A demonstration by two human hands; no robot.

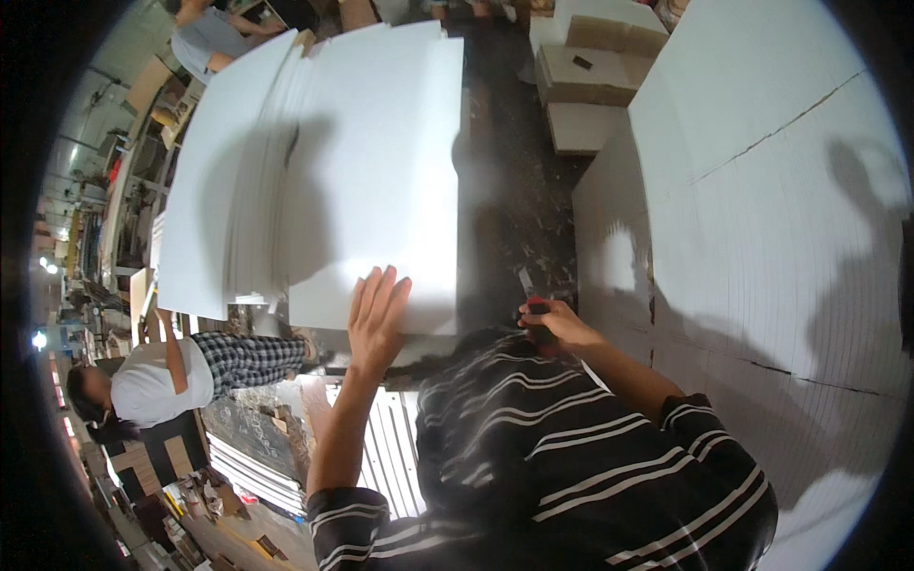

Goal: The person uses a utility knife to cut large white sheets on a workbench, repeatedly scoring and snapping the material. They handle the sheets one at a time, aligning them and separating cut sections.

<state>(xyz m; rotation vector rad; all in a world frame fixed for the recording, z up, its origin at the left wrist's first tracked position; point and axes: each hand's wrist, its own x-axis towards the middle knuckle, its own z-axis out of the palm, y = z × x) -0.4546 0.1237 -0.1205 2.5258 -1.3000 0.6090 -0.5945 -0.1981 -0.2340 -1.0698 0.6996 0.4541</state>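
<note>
A fanned stack of large white sheets (362,162) fills the middle of the view. My left hand (376,319) lies flat on the near edge of the top sheet, fingers spread, holding nothing. My right hand (557,325) is closed around a small cutter with a red and black handle (533,306). Its blade points up over the dark gap beside the stack. My striped sleeves and shirt (571,457) cover the lower middle of the picture.
A tall pile of white sheets (762,219) stands at the right. Cardboard boxes (590,76) sit beyond the dark littered floor strip (514,209). One person in a white top and checked trousers (181,371) is at the left, another person (205,38) at the top left.
</note>
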